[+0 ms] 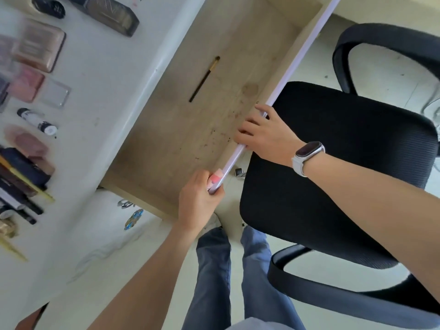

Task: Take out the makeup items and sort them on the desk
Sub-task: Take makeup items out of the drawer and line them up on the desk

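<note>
1. The left hand [198, 198], low in the middle of the frame, grips the near end of the drawer front [281, 89]; its fingers are curled round the white edge beside a pink sticker [215, 179], knuckles up, and the forearm runs down toward the lower left.
2. The right hand [264, 136] sits higher along the same edge, right of centre. Its fingers are slightly spread and bent over the rim into the drawer, the thumb toward the top of the frame. A white watch [307, 156] is on the wrist, and the arm stretches off to the lower right.
3. The drawer [185, 129] stands pulled open across the middle of the frame, its wooden floor stained and speckled. A single makeup brush [204, 79] lies in it, above centre, well apart from both hands.
4. On the white desk [102, 75] at the left, makeup items [35, 46] lie in rows: compacts, palettes, a small tube and pencils, blurred at the edge.
5. A black chair [333, 167] stands at the right, just beside the drawer front.
</note>
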A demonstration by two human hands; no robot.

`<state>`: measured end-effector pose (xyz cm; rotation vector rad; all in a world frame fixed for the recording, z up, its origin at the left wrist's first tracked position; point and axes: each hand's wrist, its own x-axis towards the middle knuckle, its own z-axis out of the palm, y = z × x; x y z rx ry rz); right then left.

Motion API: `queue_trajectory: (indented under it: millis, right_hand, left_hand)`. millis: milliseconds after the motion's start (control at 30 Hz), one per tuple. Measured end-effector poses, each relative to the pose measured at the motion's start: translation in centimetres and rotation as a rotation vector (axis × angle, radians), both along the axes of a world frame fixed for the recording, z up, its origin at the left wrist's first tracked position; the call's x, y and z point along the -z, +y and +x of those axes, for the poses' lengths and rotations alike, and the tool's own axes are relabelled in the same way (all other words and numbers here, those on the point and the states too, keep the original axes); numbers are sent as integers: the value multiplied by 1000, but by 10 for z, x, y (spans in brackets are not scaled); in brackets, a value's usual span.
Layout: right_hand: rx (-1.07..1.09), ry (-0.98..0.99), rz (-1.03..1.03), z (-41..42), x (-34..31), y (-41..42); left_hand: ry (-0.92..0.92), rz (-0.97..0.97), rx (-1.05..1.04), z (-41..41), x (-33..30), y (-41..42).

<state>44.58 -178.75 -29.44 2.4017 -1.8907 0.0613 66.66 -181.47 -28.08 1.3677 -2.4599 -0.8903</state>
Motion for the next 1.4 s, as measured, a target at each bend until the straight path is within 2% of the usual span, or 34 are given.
queue_trajectory:
  millis: [167,300,433,533,700,967,1033,1100,1267,1400]
  right_hand:
    - [-9,-211,384,-7,-18,-17]
    - [111,-301,369,-15,-27,-43]
    - [276,-145,672,-24,-9,-85]
    - [268,-67,880,-19,12,-107]
    - [180,108,946,-15,50,-114]
    - [124,150,995,-12,52,-117]
    - [119,163,968,-8,35,-116]
    - [122,100,841,-4,14,-109]
    - [326,-516,353,9,-38,-62]
    - [742,-763,129,24,-44,-20]
  left_hand:
    - [21,-34,9,0,0,0]
    - [3,-79,17,3,1,0]
    - [-9,-103,27,4,5,-4]
    - [8,-82,3,5,7,-4]
    - [45,-113,-1,6,8,-5]
    - [45,-107,-8,9,14,-4]
    - [47,-85,-23,8,12,-3]
    - [51,-57,-41,8,10,-2]
    - [29,-31,-35,7,5,-1]
    - [-7,-16,-20,7,4,-1]
